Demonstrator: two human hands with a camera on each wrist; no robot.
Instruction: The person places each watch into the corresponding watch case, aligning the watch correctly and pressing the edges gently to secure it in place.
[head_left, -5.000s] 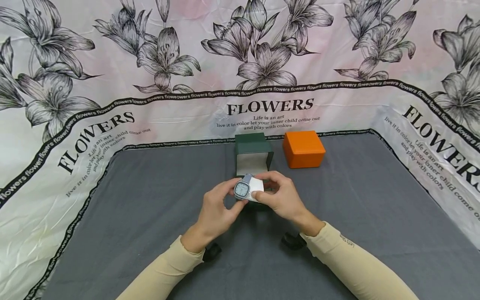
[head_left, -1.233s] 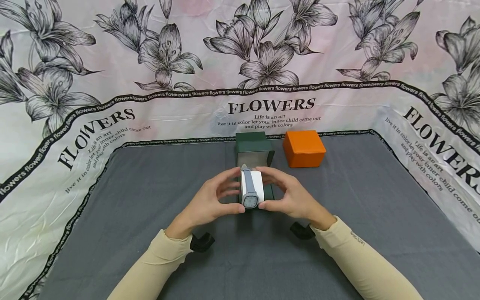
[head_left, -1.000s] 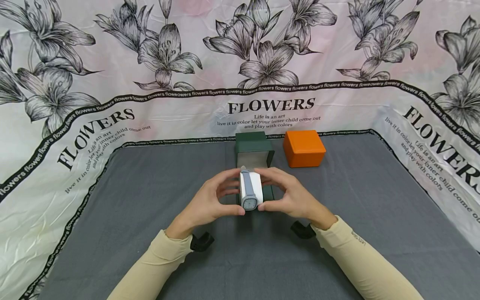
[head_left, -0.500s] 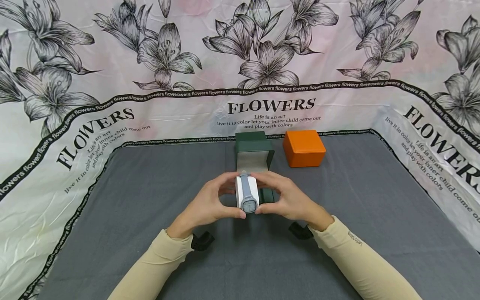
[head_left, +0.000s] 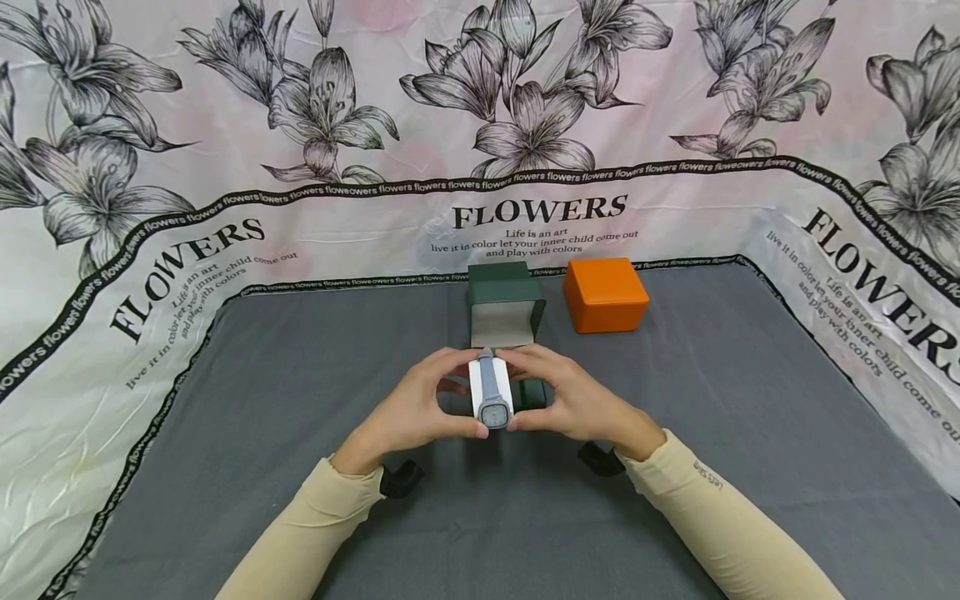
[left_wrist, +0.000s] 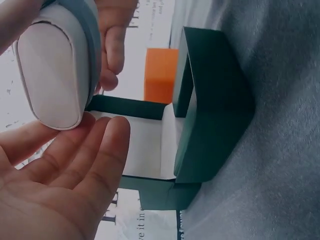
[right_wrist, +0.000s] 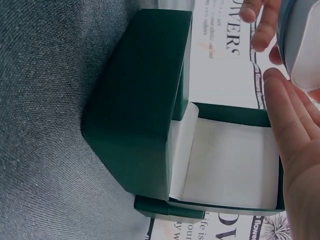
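A wristwatch (head_left: 493, 414) with a blue-grey strap is wrapped around a white cushion (left_wrist: 47, 75), its square face toward me. My left hand (head_left: 420, 404) pinches the cushioned watch from the left, thumb near the dial and fingers at the far end. From the right, my right hand (head_left: 577, 404) pinches it the same way. Both hold it raised in front of an open green watch box (head_left: 506, 287). The box's lid stands up, showing a pale lining (right_wrist: 230, 165). In the head view, hands and watch hide much of the box's base.
An orange box (head_left: 606, 296), closed, stands right of the green box. Grey cloth (head_left: 337, 333) covers the table. Behind rises a flower-printed cloth (head_left: 532, 221) with a black lettered border. Black straps (head_left: 401, 479) sit at both wrists.
Five seconds ago the watch was turned sideways with its dial at the left; now the dial faces me at the near end. Over the last second, it has shifted slightly left and toward me.
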